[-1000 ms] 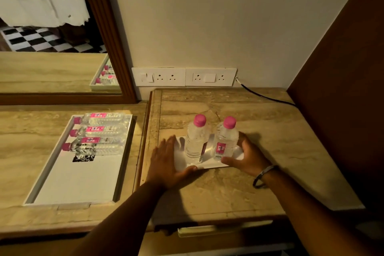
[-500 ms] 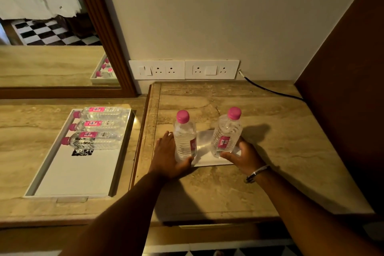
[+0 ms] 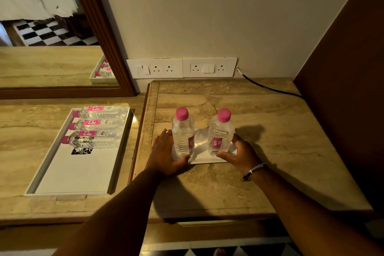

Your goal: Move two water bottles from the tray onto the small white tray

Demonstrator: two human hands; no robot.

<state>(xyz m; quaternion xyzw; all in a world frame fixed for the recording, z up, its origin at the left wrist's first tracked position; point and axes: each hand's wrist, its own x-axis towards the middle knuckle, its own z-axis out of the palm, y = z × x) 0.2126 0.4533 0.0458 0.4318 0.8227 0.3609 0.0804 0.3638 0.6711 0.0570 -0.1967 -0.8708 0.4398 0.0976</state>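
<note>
Head: bottles (image 3: 182, 133) upright on small white tray (image 3: 204, 159)

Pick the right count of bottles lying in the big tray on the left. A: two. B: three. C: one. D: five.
B: three bottles lie on their sides at the far end of the big tray, pink caps pointing left; the other two bottles stand upright on the small tray.

Both forearms reach up from the lower frame toward its centre. The left hand (image 3: 165, 153) and right hand (image 3: 242, 155) lie low, palms inward, fingers loosely curved.
</note>
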